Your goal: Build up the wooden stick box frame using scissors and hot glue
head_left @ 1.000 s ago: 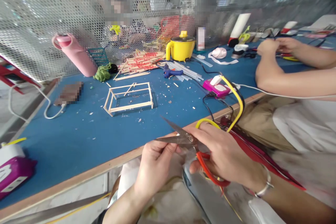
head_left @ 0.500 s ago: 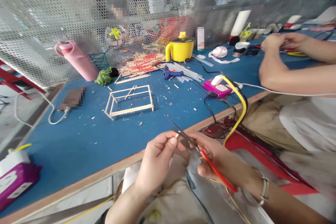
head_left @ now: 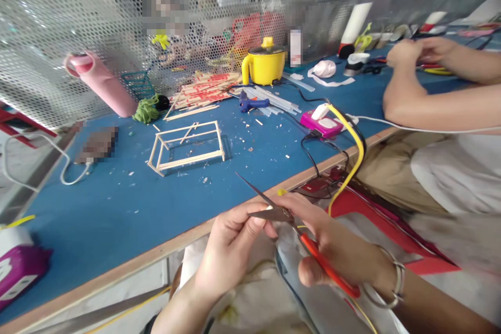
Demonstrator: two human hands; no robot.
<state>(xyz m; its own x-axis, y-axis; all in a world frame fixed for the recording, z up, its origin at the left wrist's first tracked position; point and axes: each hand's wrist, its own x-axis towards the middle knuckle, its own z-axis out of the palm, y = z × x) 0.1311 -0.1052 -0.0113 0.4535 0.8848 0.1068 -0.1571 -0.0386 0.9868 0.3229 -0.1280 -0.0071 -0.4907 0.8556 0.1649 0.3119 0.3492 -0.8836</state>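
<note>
My right hand (head_left: 332,242) grips a pair of red-handled scissors (head_left: 329,266). The blades are parted and point left, close over the fingertips of my left hand (head_left: 230,242). My left thumb and finger pinch a short pale stick piece, mostly hidden by the fingers and the lower blade. On the blue table beyond my hands stands a box-shaped frame of thin wooden sticks (head_left: 190,159), with a loose short stick lying across its far side.
Behind the frame lie wooden sticks (head_left: 207,88), a blue glue gun (head_left: 252,102), clear glue sticks (head_left: 279,102) and a yellow pot (head_left: 266,69). A pink bottle (head_left: 105,86) leans at the left. Right are a purple power strip (head_left: 321,124), cables and another person's arms (head_left: 422,96).
The scissor blades have spread wider at my left fingertips, the lower blade now covering more of the stick piece. The view has shifted slightly, with the table's things a little further left.
</note>
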